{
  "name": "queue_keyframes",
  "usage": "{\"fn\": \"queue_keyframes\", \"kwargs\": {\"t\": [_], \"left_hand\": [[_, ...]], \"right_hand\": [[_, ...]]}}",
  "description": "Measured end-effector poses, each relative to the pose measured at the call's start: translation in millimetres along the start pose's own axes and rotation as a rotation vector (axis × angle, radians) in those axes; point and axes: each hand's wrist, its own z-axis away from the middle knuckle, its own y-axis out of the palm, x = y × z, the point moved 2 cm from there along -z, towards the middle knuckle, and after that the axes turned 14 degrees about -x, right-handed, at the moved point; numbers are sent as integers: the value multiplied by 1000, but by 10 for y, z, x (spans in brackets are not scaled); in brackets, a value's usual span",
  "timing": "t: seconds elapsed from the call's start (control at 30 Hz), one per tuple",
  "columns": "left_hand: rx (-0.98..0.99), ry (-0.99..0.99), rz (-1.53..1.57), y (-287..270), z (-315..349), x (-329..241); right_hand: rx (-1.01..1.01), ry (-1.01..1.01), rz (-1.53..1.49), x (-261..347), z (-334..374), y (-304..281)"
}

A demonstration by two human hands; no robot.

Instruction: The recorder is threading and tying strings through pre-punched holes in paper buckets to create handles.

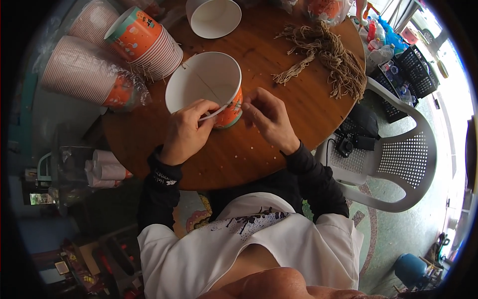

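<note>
A paper bucket [191,82], white inside and orange and green outside, leans toward me on the round wooden table. My left hand [188,130] is closed on its near rim, the thumb and fingers pinching the edge. A thin string [206,85] runs from the bucket's far left rim across the inside toward the near right wall. Just outside that wall, my right hand [270,118] is closed in a pinch, apparently on the string's end; the fingertips partly hide it. Another white bucket [215,21] lies tilted beyond.
Stacked orange paper buckets [144,42] and plastic-wrapped stacks [74,70] line the left. A bundle of tan strings [326,55] lies at the table's far right. A grey plastic chair [406,154] on the right holds a camera [345,146]. Black crates [416,70] stand behind it.
</note>
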Motion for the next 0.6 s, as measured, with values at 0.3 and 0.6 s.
{"fn": "queue_keyframes", "kwargs": {"t": [0.3,0.6], "left_hand": [[-69,55,12,61,-26,-14],[-42,40,-46,51,-24,20]], "right_hand": [[-173,-119,-51,-335,165,147],[-275,-311,171,-275,106,223]]}}
